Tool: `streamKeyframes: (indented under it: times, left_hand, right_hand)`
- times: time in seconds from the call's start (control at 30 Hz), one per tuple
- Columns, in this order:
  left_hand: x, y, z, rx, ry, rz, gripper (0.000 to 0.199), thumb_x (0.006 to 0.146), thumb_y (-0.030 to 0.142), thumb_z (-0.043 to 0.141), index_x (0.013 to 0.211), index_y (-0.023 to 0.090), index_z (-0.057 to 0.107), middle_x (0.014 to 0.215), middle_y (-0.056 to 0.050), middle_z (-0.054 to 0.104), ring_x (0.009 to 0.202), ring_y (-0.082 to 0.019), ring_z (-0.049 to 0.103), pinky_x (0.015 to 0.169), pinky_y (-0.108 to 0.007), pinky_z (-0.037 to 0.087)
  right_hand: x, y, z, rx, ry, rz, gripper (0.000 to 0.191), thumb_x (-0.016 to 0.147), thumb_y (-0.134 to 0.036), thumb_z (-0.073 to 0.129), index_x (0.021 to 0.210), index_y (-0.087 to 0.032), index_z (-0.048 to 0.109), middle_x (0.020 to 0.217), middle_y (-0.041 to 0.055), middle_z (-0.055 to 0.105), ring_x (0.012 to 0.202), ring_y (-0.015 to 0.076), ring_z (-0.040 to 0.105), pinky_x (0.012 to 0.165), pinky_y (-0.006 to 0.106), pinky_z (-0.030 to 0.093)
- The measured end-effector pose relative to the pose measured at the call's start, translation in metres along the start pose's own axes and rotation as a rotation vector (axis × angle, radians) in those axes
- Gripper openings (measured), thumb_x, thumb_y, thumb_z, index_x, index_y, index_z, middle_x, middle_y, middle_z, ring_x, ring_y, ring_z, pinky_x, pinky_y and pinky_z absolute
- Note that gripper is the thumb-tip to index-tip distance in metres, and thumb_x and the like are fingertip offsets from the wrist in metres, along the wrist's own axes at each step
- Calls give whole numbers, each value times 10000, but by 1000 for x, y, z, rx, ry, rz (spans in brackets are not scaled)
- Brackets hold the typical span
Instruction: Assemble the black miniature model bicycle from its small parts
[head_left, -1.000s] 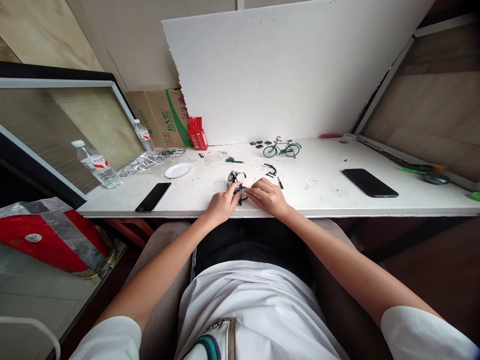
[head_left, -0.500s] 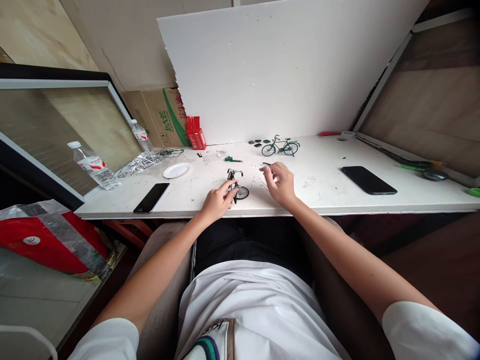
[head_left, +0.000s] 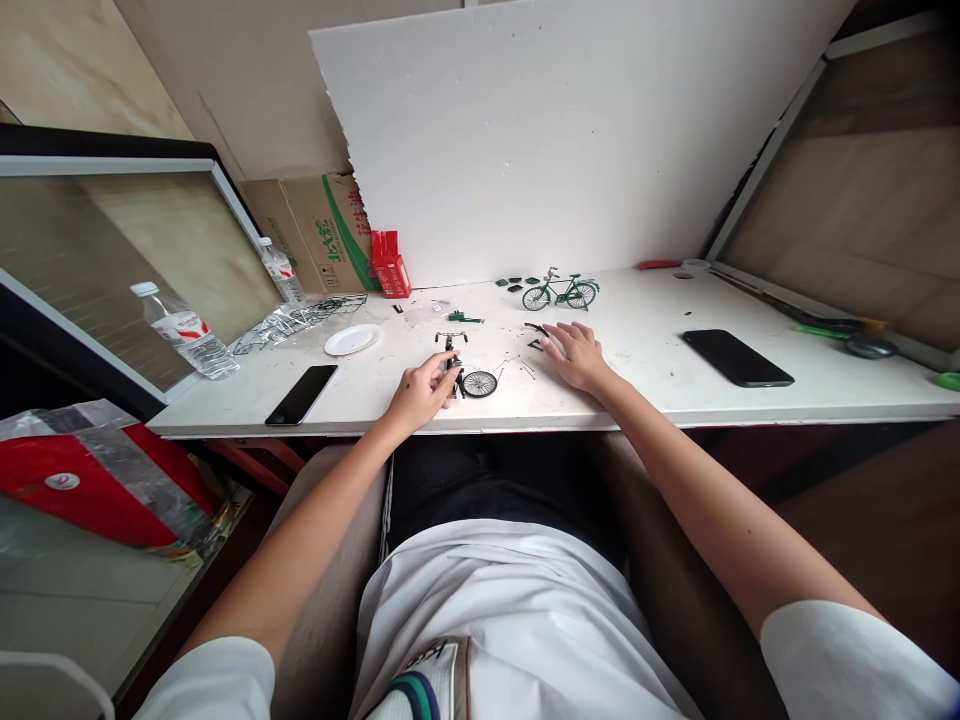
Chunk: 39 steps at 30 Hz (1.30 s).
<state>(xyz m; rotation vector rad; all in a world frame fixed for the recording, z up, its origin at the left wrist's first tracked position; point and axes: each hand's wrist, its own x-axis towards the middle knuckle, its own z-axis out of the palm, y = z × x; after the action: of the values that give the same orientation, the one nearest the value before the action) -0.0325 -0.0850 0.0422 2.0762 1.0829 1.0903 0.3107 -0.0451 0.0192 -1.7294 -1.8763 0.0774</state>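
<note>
My left hand (head_left: 422,391) is closed on a small black model bicycle (head_left: 451,345), its handlebar pointing away from me. Fingers cover much of the frame. A spoked wheel (head_left: 479,384) shows just right of the held model, lying low against the table; whether it is joined to the frame I cannot tell. My right hand (head_left: 576,355) lies over the table with its fingers spread, fingertips beside small black parts (head_left: 535,344). Several thin pins (head_left: 527,369) lie between the two hands. Farther back stands a green model bicycle (head_left: 559,291).
On the white table (head_left: 645,390) are a green part (head_left: 463,317), several small dark pieces (head_left: 516,285), a white plate (head_left: 352,340), a phone at left (head_left: 302,395) and another phone at right (head_left: 738,358). Water bottles (head_left: 187,332) and a red box (head_left: 391,265) stand at the left.
My right hand has lowered to the table and its fingers have spread beside the black parts. My left hand has shifted slightly left, turning the black model bicycle so its handlebar shows more squarely.
</note>
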Motion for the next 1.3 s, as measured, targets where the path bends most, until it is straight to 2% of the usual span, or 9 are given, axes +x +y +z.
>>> streamKeyframes:
  times: [0.17,0.33,0.47,0.6,0.77,0.9,1.0,1.13,1.3]
  left_hand:
    - [1,-5,1,-23,-13,-2,564,1017,553,579,1438,179,617,707,13,659,560,-139,667,616,-263,572]
    - [1,-4,2,-34,-18,3,551,1013,551,592,1420,181,621,699,11,667,555,-137,661,626,-268,574]
    - [5,-7,2,-170,-20,-69,572,983,564,640,1401,175,609,703,7,688,544,-140,681,582,-254,558]
    - [10,-12,-2,-300,74,-122,627,970,586,647,1420,155,577,690,-1,695,545,-152,703,516,-223,513]
    - [10,-16,-6,-214,103,-58,622,951,581,677,1388,139,638,688,1,686,557,-143,685,572,-248,565]
    - [7,-17,-3,-147,56,-31,590,966,559,660,1386,144,645,714,-9,698,582,-146,685,612,-268,588]
    - [5,-16,-2,-90,29,-1,554,982,546,636,1374,154,655,719,-19,701,615,-160,696,657,-284,599]
    - [4,-16,-2,-46,19,15,533,992,530,625,1370,156,656,723,-21,706,633,-166,697,693,-295,597]
    - [4,-14,-2,-28,23,12,527,993,535,622,1363,162,661,724,-23,719,633,-170,704,699,-296,592]
  right_hand:
    - [1,4,4,-41,-97,-26,740,1082,-656,217,1617,-217,477,1657,148,486,1615,436,228,1248,701,297]
    - [2,5,4,-55,-120,-35,708,1083,-654,209,1505,-237,595,1632,126,525,1600,458,253,1223,701,336]
    - [3,3,3,-50,-128,-27,677,1094,-631,221,1391,-205,656,1579,146,572,1586,462,265,1198,695,350]
    - [3,1,2,-64,-118,-4,650,1094,-619,275,1333,-166,676,1506,180,620,1551,464,300,1159,661,381]
    - [0,-5,0,-83,-61,9,643,1084,-609,304,1314,-157,699,1424,197,666,1469,464,388,1091,621,432]
    - [-1,-9,-4,-104,51,85,606,1070,-558,328,1066,-154,780,1161,218,748,1293,464,507,989,605,481]
    - [0,-10,-7,-87,141,169,442,1020,-461,466,952,-161,784,999,216,760,1229,460,525,945,583,493]
    - [-1,-9,-10,-47,163,237,241,930,-313,583,997,-183,775,972,173,773,1202,427,541,936,547,499]
    - [0,-4,-9,0,178,250,349,875,-231,595,1200,-182,712,1007,139,785,1191,403,566,927,514,506]
